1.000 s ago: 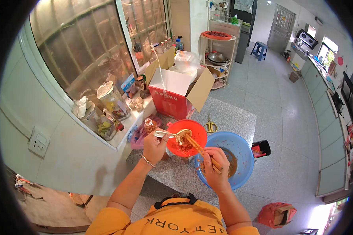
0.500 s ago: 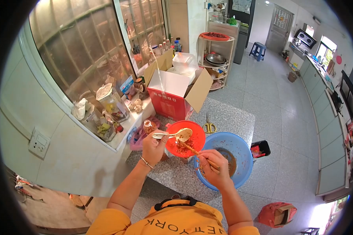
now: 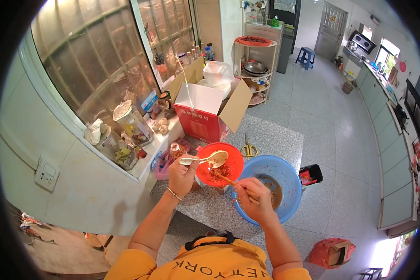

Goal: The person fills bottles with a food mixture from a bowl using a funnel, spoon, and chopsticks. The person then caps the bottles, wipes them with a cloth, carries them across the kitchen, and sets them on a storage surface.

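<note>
My left hand is closed around the handle of a white spoon, whose bowl is over a red plastic bowl. Chopped red bits lie inside that bowl. My right hand grips wooden chopsticks, their tips down among the red bits just below the spoon. Beneath my right hand stands a large blue basin with brownish liquid and red flecks in it. Close to my left hand is a small jar of reddish contents.
Scissors with yellow handles lie on the speckled table. A red carton with raised flaps stands at the back. Jars and garlic line the window sill. A black bin is beside the basin.
The chopsticks' tips have dropped slightly from the spoon's edge towards the red bits. Both hands keep their holds, and the spoon stays over the red bowl.
</note>
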`<state>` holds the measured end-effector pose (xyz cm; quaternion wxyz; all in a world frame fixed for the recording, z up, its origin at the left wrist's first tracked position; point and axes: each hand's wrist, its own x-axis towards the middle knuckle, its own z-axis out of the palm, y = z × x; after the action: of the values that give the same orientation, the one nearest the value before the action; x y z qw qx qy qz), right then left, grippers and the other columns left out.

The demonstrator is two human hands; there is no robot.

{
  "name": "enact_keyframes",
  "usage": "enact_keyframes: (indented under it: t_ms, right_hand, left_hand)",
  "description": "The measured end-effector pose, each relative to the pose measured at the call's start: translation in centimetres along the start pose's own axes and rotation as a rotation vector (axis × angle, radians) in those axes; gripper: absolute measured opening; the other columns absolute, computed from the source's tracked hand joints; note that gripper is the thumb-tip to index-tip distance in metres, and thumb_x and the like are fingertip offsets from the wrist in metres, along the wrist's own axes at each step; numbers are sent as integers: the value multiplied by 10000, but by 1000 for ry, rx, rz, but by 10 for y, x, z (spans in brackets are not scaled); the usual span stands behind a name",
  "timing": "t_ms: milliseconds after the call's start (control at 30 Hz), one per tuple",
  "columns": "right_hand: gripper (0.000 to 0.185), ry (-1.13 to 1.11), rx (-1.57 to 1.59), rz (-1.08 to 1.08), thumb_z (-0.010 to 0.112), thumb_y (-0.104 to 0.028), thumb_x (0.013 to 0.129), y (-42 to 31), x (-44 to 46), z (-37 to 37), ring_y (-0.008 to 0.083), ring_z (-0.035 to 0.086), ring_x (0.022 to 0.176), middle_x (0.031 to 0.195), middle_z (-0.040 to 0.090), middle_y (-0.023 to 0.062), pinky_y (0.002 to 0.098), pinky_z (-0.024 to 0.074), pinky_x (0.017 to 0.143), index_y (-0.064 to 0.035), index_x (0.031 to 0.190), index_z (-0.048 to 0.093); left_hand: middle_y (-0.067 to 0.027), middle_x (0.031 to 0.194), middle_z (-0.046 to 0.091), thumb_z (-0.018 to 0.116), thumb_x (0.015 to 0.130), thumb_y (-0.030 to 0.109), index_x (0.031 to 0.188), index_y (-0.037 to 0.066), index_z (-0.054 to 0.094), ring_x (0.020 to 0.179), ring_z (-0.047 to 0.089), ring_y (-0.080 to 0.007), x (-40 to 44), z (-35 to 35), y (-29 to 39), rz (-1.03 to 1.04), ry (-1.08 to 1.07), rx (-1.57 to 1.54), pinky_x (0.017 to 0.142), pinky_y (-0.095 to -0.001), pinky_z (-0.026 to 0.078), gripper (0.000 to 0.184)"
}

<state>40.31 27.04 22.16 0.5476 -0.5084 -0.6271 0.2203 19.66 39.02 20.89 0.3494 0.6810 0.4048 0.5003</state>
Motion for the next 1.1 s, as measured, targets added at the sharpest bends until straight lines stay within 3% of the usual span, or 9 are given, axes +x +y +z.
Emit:
enact_keyframes:
  t_ms: [133,233,433,633,700,767,867,1000,1100]
  right_hand:
    - [62,145,-2,-16,625,-35,869,-8,2,3,255,637,810,893,642,143,320,509,702,18,895,643]
    - [68,151,1,14,616,-42,879,-2,0,6,248,636,809,896,643,144,314,507,695,19,893,642]
    - [69,166,8,13,612,-43,880,-5,2,9,248,633,781,882,643,145,321,501,681,21,889,638]
    - [85,110,-88,97,592,-49,891,-8,-1,-3,208,622,788,875,654,121,298,491,696,13,880,648]
    - [83,155,-104,83,589,-45,889,-10,-1,-10,209,622,798,887,656,125,299,490,704,14,876,647]
    - [58,319,-120,22,611,-28,869,-11,-4,-13,227,631,773,924,658,143,304,500,692,24,877,636]
    - [54,336,-67,-66,606,-25,870,-17,-12,-12,228,631,791,942,661,145,312,502,708,16,871,642]
    - [60,86,116,-77,617,-45,870,-9,-30,3,231,631,821,953,669,145,323,501,740,1,876,657]
    - [70,65,171,-36,611,-50,876,-2,-33,5,226,628,829,957,671,147,319,498,746,2,875,659]
  left_hand:
    - [-9,707,593,656,897,160,877,-3,647,657,514,-69,0,2,-4,-29,-11,-38,600,-235,425,164]
    - [-8,707,595,655,898,164,876,-4,649,656,520,-70,0,3,0,82,18,86,597,-236,426,170]
    - [-32,703,601,646,901,154,879,3,655,641,524,-82,-2,-2,-3,-70,-22,-22,586,-242,423,153]
    - [-51,732,625,651,875,75,923,15,670,667,573,-124,-7,-12,-10,67,-19,-13,596,-259,448,78]
    - [-71,761,642,675,809,16,988,46,687,701,624,-193,-11,-23,-5,399,-83,226,635,-289,489,181]
    - [-79,795,648,677,767,-1,1016,65,691,733,634,-225,-22,-33,-1,416,-152,265,661,-308,502,258]
    - [-86,854,654,675,697,-23,1051,88,695,781,640,-256,-37,-40,-2,471,-260,321,692,-335,516,372]
    - [-81,887,647,661,641,-31,1059,76,691,815,630,-262,-47,-40,-9,515,-293,309,708,-350,515,432]
    - [-78,869,642,656,643,-32,1051,64,686,808,626,-258,-45,-45,-8,537,-303,305,704,-347,515,419]
